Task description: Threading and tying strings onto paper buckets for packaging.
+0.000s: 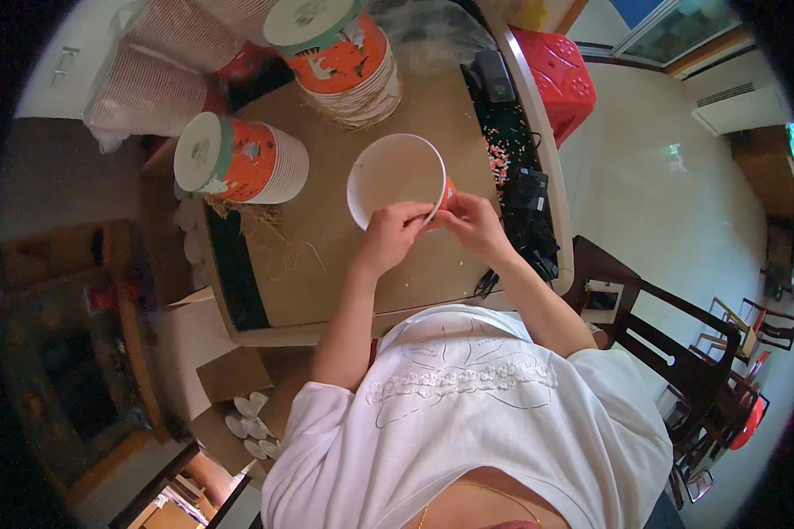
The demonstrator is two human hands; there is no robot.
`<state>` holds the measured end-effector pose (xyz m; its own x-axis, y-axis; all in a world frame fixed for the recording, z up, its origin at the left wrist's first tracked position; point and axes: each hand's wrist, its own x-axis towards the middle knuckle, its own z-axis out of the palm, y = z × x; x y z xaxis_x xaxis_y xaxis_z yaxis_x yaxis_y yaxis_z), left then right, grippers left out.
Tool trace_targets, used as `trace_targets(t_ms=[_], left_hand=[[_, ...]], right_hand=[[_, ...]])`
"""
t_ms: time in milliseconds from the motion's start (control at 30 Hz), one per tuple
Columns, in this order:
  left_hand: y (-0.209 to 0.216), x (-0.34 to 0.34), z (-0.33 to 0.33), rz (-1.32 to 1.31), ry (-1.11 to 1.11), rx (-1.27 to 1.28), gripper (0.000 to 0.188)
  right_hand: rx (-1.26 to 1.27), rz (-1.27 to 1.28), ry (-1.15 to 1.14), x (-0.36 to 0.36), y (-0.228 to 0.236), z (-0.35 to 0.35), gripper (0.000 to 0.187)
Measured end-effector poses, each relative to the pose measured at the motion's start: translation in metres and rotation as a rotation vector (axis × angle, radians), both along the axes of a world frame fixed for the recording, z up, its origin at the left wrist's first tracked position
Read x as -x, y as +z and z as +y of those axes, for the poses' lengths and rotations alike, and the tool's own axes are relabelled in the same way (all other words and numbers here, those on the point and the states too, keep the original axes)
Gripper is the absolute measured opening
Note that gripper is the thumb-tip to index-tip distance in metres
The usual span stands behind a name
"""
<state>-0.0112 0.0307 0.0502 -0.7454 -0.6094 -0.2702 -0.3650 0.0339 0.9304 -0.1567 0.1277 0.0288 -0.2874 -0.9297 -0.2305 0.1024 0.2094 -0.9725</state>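
A large paper bucket [395,172], white inside with orange showing on its outer side, is tilted so that its mouth faces me over the brown board. My left hand [393,231] is closed on the near rim, with its fingertips at the right side of the bucket. Close beside it, my right hand [476,227] pinches the same edge from the outside, over the orange wall. The fingertips of both hands nearly meet. Whether a small thing sits between them is hidden.
Behind the bucket stands a stack of orange and green paper buckets [335,62], and a second stack [247,159] stands to the left. Bagged stacks [150,75] lie at the far left. Loose straw [254,214], small beads [498,163] and black adapters [529,189] are on the table.
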Motion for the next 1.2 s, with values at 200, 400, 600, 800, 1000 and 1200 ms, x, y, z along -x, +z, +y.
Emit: trace_targets(t_ms=[200,400,600,800,1000,1200], left_hand=[[-0.012,0.009,-0.005,-0.071,-0.260,0.313,0.017],[-0.035,0.011,0.004,-0.181,-0.108,0.307,0.009],[-0.035,0.011,0.008,-0.113,0.013,0.207,0.014],[-0.042,0.010,0.005,-0.065,0.018,0.288,0.011],[-0.045,0.017,0.000,0.001,0.045,0.295,0.009],[-0.066,0.004,0.006,0.125,0.101,0.097,0.019]], right_hand=[[-0.204,0.036,0.080,0.005,-0.031,0.013,0.018],[-0.214,-0.181,-0.022,-0.005,-0.017,0.022,0.013],[-0.159,0.015,0.054,-0.011,0.011,0.033,0.011],[0.091,0.769,0.095,0.018,0.014,-0.013,0.013],[-0.169,0.888,0.361,0.020,0.005,-0.030,0.015],[-0.128,0.616,0.237,0.014,0.006,-0.031,0.014]])
